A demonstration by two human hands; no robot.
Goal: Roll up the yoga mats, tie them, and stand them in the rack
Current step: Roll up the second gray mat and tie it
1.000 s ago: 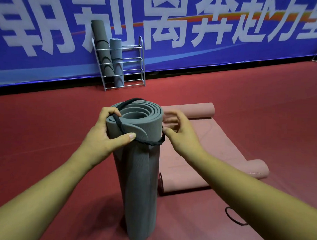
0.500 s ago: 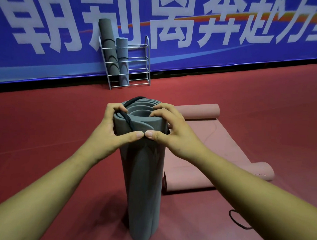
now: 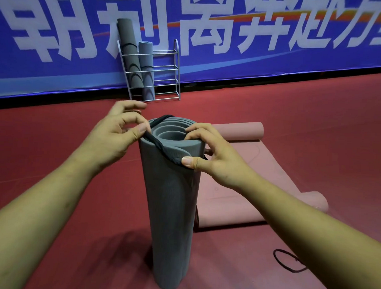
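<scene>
A rolled grey yoga mat (image 3: 172, 208) stands upright on the red floor right in front of me. A black elastic band (image 3: 161, 146) lies slanted over its top end. My left hand (image 3: 112, 139) pinches the band at the roll's upper left rim. My right hand (image 3: 211, 153) grips the top right of the roll, its thumb pressing the band against the mat's front. Behind, a metal wire rack (image 3: 166, 76) against the banner holds two rolled grey mats (image 3: 140, 64).
A pink yoga mat (image 3: 238, 185) lies partly unrolled on the floor just right of the grey roll, curled at both ends. Another black band (image 3: 287, 260) lies on the floor at lower right. A blue banner wall (image 3: 253, 38) closes off the back.
My left hand has lifted off the roll's front and now pinches the band at the rim. The right thumb has slid down onto the band. The view has moved slightly.
</scene>
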